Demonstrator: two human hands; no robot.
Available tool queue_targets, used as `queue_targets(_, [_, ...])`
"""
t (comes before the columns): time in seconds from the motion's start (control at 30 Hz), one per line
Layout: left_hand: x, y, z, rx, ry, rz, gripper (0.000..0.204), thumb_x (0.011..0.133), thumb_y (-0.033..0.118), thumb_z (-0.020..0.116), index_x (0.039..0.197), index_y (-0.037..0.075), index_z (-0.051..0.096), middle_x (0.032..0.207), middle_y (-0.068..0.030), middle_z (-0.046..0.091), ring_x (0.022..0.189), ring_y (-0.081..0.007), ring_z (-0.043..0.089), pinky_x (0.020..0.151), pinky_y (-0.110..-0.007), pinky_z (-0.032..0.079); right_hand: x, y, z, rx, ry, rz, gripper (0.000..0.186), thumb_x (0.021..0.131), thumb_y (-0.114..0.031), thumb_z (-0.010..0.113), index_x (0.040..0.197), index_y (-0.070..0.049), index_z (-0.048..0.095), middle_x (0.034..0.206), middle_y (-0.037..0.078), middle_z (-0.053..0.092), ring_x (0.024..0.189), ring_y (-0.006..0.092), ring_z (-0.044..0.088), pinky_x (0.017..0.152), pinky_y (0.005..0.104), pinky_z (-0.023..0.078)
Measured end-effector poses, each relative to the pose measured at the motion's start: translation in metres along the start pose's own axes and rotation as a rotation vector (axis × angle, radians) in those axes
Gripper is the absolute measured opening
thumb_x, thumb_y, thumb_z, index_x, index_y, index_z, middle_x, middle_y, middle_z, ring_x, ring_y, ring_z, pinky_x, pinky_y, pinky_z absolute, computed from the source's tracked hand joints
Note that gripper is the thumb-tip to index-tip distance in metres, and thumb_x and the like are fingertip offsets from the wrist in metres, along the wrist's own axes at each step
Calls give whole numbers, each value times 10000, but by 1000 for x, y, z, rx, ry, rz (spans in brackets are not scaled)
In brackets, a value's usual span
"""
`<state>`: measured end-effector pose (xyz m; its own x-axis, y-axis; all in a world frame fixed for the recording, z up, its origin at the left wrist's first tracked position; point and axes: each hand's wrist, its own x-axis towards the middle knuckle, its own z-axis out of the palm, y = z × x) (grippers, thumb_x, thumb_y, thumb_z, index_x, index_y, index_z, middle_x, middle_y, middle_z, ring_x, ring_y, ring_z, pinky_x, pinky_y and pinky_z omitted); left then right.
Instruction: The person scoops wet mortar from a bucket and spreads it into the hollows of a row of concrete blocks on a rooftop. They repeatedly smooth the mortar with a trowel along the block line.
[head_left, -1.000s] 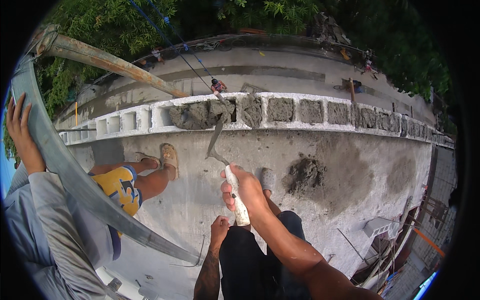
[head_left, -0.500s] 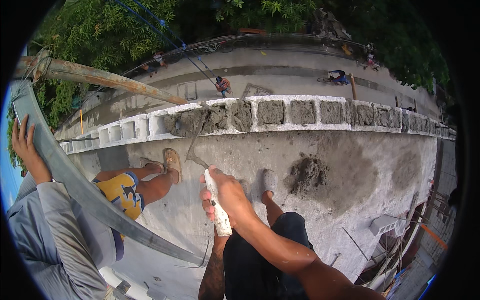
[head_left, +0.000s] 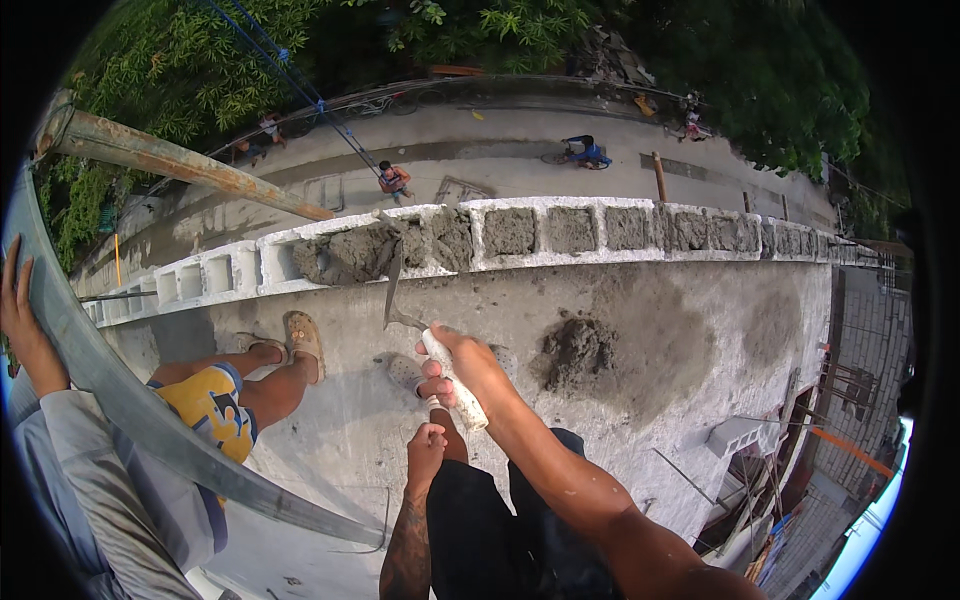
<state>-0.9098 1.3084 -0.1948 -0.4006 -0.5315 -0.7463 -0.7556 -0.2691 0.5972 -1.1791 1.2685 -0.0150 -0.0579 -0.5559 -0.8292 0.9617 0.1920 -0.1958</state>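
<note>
My right hand (head_left: 470,370) is closed round the white, mortar-spotted handle of a trowel (head_left: 455,385). The trowel's narrow blade, seen nearly edge-on, points away from me and meets the wet mortar (head_left: 350,255) in a hollow-block wall (head_left: 545,260). Grey mortar fills the cells in the middle and to the right; several cells at the left are hollow. My left hand (head_left: 427,448) is curled into a loose fist beside my leg, below the trowel handle, and nothing shows in it.
A mortar heap (head_left: 580,350) lies on the slab to my right. At left, a co-worker in yellow shorts (head_left: 210,405) stands behind a curved metal beam (head_left: 180,430), one hand on it. A rusty pole (head_left: 190,165) slants toward the wall. Beyond lies a street (head_left: 520,130) with people far below.
My view has swung right, shifting the scene leftward. The trowel blade remains at the mortar, its handle now tilted more. My left hand has come into sight below the handle.
</note>
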Motion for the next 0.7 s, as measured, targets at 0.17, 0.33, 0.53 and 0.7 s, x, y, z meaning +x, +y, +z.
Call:
queue_targets(0.17, [3, -20, -17, -57, 56, 93, 137, 961, 104, 528, 1002, 22, 630, 745, -91, 667, 655, -143, 639, 603, -294, 510, -19, 32, -9, -405, 112, 82, 536, 1052, -438, 364, 963, 34, 603, 573, 12, 456, 358, 120, 441, 312, 280, 367])
queue_targets(0.33, [19, -39, -43, -97, 29, 33, 139, 965, 118, 528, 999, 32, 631, 759, -88, 679, 641, -147, 635, 585, -301, 503, -39, 103, -75, -730, 245, -374, 430, 1029, -366, 476, 881, 13, 614, 598, 44, 526, 494, 138, 535, 460, 283, 421])
queue_targets(0.53, [25, -42, -69, -117, 9, 54, 103, 954, 97, 556, 1000, 40, 628, 742, -75, 661, 655, -127, 626, 590, -288, 493, 18, 142, -47, -176, 296, -459, 188, 988, -154, 508, 1021, -62, 347, 735, 64, 495, 480, 137, 515, 389, 287, 440])
queue_targets(0.7, [30, -85, -69, -268, 58, 268, 112, 971, 114, 555, 1033, 36, 606, 801, -57, 633, 686, -108, 605, 620, -265, 493, 101, 171, 68, -319, 362, -458, 271, 972, -116, 504, 1085, 32, 307, 637, 97, 527, 446, 196, 565, 392, 333, 469])
